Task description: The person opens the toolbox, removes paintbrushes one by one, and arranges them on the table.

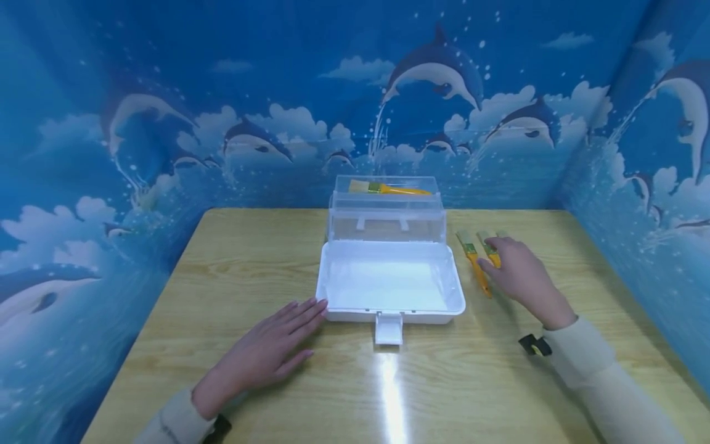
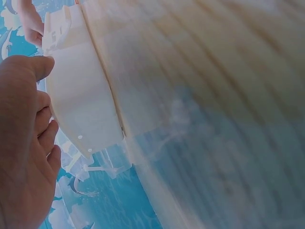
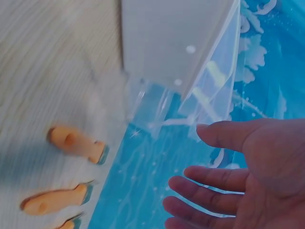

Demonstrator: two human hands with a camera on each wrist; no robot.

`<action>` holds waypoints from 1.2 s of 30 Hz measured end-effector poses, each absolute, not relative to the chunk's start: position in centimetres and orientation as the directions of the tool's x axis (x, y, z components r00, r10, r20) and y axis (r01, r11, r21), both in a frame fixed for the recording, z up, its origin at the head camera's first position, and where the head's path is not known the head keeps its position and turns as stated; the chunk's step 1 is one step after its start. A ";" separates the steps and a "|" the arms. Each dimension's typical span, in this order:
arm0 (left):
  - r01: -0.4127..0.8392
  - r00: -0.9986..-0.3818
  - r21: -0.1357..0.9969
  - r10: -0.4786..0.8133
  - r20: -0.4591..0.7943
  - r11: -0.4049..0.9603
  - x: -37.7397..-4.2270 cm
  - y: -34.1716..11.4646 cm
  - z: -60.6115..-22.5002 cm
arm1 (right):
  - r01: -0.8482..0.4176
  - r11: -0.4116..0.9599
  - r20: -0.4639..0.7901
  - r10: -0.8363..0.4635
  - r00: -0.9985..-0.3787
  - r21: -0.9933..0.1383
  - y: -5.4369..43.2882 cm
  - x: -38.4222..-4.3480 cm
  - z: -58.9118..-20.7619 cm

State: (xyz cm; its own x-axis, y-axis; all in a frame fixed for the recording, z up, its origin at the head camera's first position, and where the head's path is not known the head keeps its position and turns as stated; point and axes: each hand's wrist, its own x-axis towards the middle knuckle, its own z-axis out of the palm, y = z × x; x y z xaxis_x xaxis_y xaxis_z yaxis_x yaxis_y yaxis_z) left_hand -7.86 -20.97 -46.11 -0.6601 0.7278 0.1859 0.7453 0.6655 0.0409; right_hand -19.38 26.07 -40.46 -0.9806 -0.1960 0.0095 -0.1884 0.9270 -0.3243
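Note:
A white plastic box [image 1: 355, 316] stands on the table with its clear lid [image 1: 388, 228] raised at the back. A paintbrush [image 1: 396, 190] with a yellow handle lies on the upper part of that lid. My left hand [image 1: 266, 348] has its fingers stretched out, the tips at the box's front left corner. Right of the box lie a nearer paintbrush [image 1: 474, 262], a second paintbrush [image 1: 490, 246] and a third, mostly hidden by my right hand [image 1: 518, 268]. That hand hovers over them, its fingers apart and holding nothing in the right wrist view; the brush handles [image 3: 52, 200] show beside it.
The wood-grain table [image 1: 249, 265] is bordered at the back and sides by blue dolphin-print cloth [image 1: 277, 80]. A white latch flap [image 1: 389, 330] sticks out from the box front.

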 end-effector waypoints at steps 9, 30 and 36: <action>0.748 -0.659 0.048 0.731 0.180 0.662 -7.8 -21.0 -46.0 | -0.256 0.919 0.050 -0.253 -0.966 -0.299 24.3 -18.9 -40.0; 0.744 -0.663 0.043 0.728 0.174 0.667 -8.0 -21.1 -46.3 | -0.412 0.868 0.160 -0.382 -0.910 -0.275 20.9 -19.2 -38.1; 0.734 -0.676 0.054 0.720 0.158 0.677 -7.9 -21.1 -46.3 | -0.414 0.856 0.130 -0.394 -0.910 -0.308 19.8 -19.6 -37.2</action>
State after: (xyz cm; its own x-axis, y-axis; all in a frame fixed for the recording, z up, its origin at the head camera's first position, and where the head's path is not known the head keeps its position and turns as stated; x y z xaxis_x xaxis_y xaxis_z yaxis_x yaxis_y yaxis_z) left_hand -7.89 -21.14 -46.30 -0.6758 0.7200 0.1579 0.7340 0.6770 0.0543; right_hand -19.55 19.85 -37.25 -0.9100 -0.3937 0.1297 -0.4144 0.8564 -0.3080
